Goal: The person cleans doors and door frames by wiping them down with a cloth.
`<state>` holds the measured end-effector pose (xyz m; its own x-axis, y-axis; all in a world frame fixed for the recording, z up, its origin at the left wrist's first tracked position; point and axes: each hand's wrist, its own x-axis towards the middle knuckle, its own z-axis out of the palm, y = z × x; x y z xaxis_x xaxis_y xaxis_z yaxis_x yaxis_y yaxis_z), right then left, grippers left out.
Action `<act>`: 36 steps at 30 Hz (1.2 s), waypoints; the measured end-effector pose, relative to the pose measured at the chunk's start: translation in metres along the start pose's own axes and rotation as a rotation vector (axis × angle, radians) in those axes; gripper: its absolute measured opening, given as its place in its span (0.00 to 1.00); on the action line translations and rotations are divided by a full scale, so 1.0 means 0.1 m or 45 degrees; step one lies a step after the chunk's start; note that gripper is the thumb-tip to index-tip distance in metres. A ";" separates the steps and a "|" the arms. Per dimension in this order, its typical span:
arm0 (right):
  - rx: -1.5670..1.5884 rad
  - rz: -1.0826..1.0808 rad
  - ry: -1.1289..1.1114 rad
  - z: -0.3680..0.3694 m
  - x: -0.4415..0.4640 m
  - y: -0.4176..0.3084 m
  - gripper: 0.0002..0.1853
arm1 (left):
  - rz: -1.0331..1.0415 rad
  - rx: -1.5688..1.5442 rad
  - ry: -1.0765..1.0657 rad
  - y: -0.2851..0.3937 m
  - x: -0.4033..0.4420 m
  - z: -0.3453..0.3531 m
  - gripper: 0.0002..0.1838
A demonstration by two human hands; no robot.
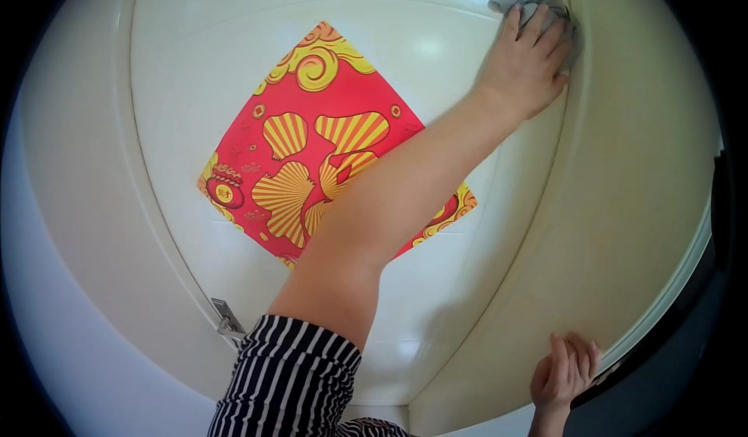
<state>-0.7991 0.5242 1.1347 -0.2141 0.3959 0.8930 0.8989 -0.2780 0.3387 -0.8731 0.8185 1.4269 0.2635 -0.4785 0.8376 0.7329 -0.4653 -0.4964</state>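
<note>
My left hand (526, 63) is pressed against the upper right part of a cream door (436, 71), near its right edge. Its fingers are bent over a grey cloth (573, 16), which bunches above and to the right of the fingers. My bare forearm crosses in front of a red diamond-shaped paper decoration (241, 145) and hides its lower right part. At lower right, my right hand (566, 371) is raised beside the door frame, its fingers loosely bent and apart, nothing visible in them. I cannot tell whether it touches the frame.
A metal door handle (226, 318) sticks out at the lower left. The wide cream frame (623, 203) curves along the right side, with a dark area beyond it. A pale wall (47, 304) lies at far left.
</note>
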 end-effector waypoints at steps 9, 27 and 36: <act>-0.060 0.080 0.000 0.04 -0.04 -0.05 0.20 | -0.110 0.091 -0.301 -1.52 0.07 -0.89 0.31; -0.233 0.219 0.008 0.12 -0.07 -0.16 0.18 | -0.388 0.461 -0.078 -4.79 -1.56 -2.11 0.33; -0.131 0.181 0.117 0.02 0.10 -0.19 0.16 | -0.321 0.393 -0.022 -4.02 -0.80 -1.42 0.33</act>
<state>-0.8178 0.5352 1.1369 -0.1260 0.2663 0.9556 0.8795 -0.4156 0.2318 -1.2781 0.9381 1.5270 0.0596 -0.3640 0.9295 0.9293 -0.3198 -0.1848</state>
